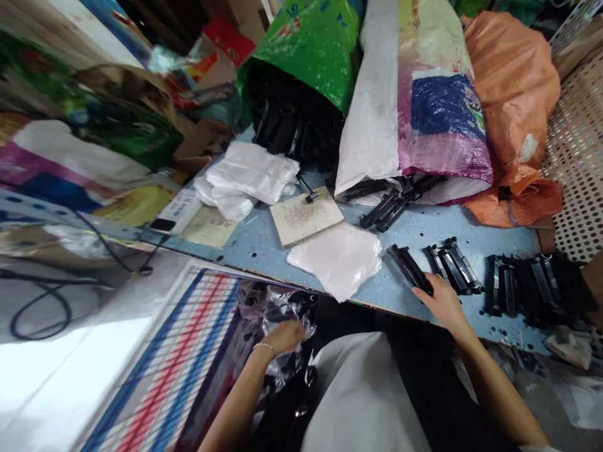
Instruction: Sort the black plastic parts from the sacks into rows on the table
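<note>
My right hand (443,302) is closed on the near end of a long black plastic part (409,267) at the front of the blue table. To its right lie several similar black parts (455,267) side by side. My left hand (285,337), with a beaded bracelet at the wrist, is low, over a striped woven bag (174,364) holding black pieces in clear plastic wrapping (282,304). Its fingers are blurred and partly hidden, so I cannot tell whether they grip anything. A stack of white plastic bags (342,257) lies between the hands, on the table edge.
A green sack (306,50) and a white-purple sack (419,125) spill black parts at the back. Beside them sits an orange sack (513,107). More white bags (252,169), a small board (304,216) and another row of black parts (532,285) occupy the blue tabletop (240,245).
</note>
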{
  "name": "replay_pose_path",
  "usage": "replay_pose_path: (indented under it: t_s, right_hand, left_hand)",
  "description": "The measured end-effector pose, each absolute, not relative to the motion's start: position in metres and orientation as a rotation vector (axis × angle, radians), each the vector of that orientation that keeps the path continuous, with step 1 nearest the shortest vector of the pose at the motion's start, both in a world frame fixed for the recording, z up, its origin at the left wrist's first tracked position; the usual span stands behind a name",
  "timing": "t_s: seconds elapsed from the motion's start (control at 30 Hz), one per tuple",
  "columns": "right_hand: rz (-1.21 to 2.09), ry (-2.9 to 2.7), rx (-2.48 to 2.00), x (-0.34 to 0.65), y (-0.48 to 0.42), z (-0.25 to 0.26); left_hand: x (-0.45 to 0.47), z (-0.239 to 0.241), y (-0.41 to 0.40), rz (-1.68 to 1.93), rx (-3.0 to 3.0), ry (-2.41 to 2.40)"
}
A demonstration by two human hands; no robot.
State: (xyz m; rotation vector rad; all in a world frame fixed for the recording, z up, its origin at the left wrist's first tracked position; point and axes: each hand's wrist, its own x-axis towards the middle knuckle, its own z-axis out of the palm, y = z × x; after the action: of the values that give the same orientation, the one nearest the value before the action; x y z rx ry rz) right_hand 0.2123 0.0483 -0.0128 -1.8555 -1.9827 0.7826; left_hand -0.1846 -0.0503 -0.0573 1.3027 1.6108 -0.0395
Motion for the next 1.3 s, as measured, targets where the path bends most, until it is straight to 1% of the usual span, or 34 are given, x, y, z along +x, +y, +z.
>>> replay_pose_path:
  t_s: [0.07, 0.1, 0.17, 0.23, 0.3, 0.47, 0.57, 0.63, 0.7, 0.77, 0.83, 0.9, 0.97, 1.1, 1.17, 1.23, 1.3]
  right_hand:
    - [1.175, -1.664, -1.716, 0.205, 0.053, -0.014]
    - [1.336, -1.488, -1.622, 0.196, 0.055, -0.014]
    - [1.545, -1.166, -1.432, 0.176, 0.059, -0.015]
    - [1.641, -0.936, -1.295, 0.158, 0.062, -0.015]
    - [1.682, -0.805, -1.226, 0.148, 0.065, -0.014]
    - [1.850, -0.635, -1.054, 0.137, 0.076, -0.002]
    - [2.021, -0.478, -0.890, 0.111, 0.089, 0.004]
    - [2.107, -0.409, -0.799, 0.087, 0.099, 0.002]
    - [2.068, -0.423, -0.804, 0.063, 0.109, -0.003]
    - [1.901, -0.496, -0.907, 0.050, 0.115, -0.011]
    - [1.718, -0.582, -1.004, 0.049, 0.115, -0.016]
    - [1.672, -0.642, -1.027, 0.062, 0.108, -0.014]
    - [1.822, -0.638, -0.995, 0.082, 0.095, -0.007]
    - [2.394, -0.427, -0.811, 0.122, 0.060, 0.005]
    - [2.609, -0.285, -0.714, 0.130, 0.047, 0.002]
    - [2.728, -0.180, -0.670, 0.128, 0.045, -0.007]
    - [2.730, -0.179, -0.693, 0.116, 0.052, -0.017]
  left_hand:
    - [-0.164, -0.040, -0.023, 0.182, 1.348, 1.586]
    - [-0.149, -0.033, -0.008, 0.354, 1.397, 1.598]
    - [-0.115, -0.022, 0.024, 0.717, 1.591, 1.787]
    - [-0.087, -0.020, 0.052, 0.843, 1.781, 1.855]
    - [-0.078, -0.025, 0.072, 0.848, 1.823, 1.845]
    - [-0.108, -0.037, 0.095, 0.932, 1.396, 1.685]
    - [-0.117, -0.038, 0.097, 0.908, 1.206, 1.571]
    - [-0.115, -0.038, 0.095, 0.966, 1.164, 1.589]
    - [-0.113, -0.038, 0.091, 1.059, 1.268, 1.627]
    - [-0.115, -0.037, 0.084, 1.096, 1.516, 1.641]
    - [-0.121, -0.036, 0.077, 1.057, 1.761, 1.665]
    - [-0.126, -0.037, 0.072, 1.021, 1.862, 1.720]
    - [-0.128, -0.039, 0.071, 1.009, 1.838, 1.743]
    - [-0.125, -0.044, 0.074, 1.043, 1.792, 1.739]
    - [-0.122, -0.045, 0.075, 1.066, 1.829, 1.702]
    - [-0.118, -0.043, 0.073, 1.085, 1.891, 1.652]
    - [-0.113, -0.039, 0.064, 1.100, 1.987, 1.582]
